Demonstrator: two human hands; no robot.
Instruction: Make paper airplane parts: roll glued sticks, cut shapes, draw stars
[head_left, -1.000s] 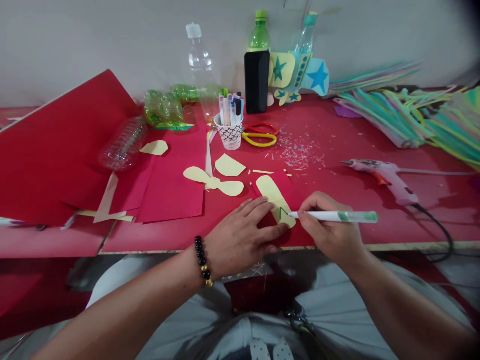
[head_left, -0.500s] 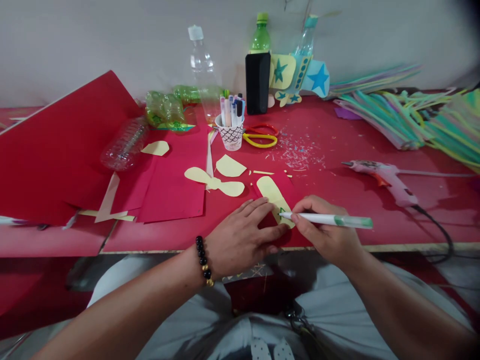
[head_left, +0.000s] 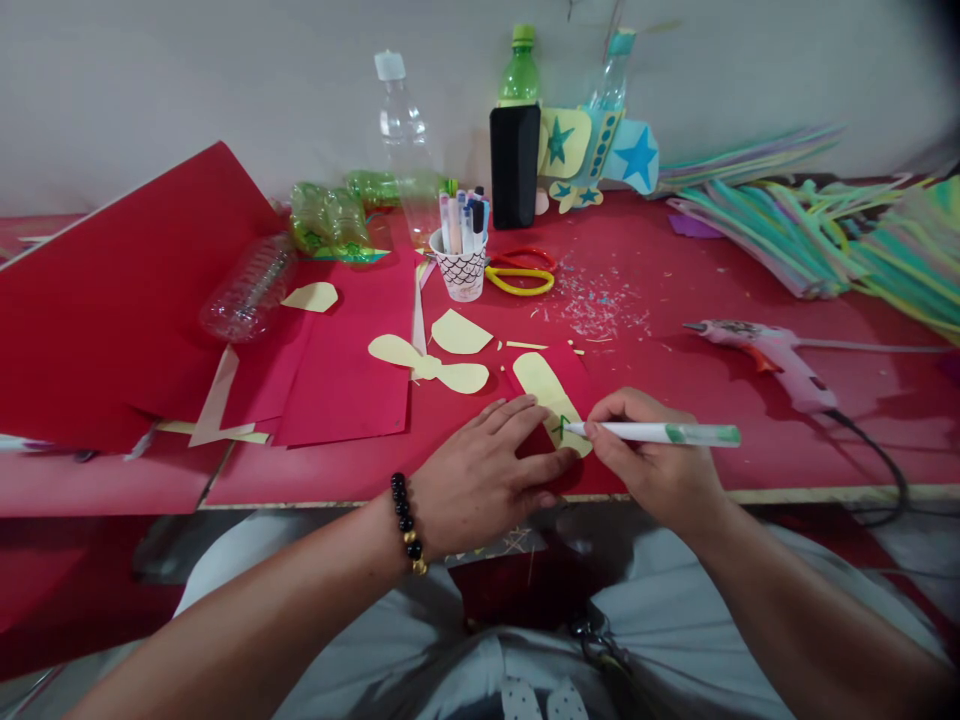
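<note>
My right hand grips a white marker with green bands, its tip at a green line drawing on a pale yellow paper strip. The strip has rounded ends and lies tilted over a piece of red paper. Fingers spread, my left hand lies flat and presses the strip's lower left side. Just beyond that hand rest a yellow propeller-shaped cutout and another yellow cutout with a pointed side.
A cup of markers, scissors and a black phone stand or lie farther back. At right is a pink glue gun with its cord. Red sheets and a clear bottle occupy the left.
The marker and my right hand have shifted very slightly, and more of the green drawing shows on the strip. My left hand stays in place.
</note>
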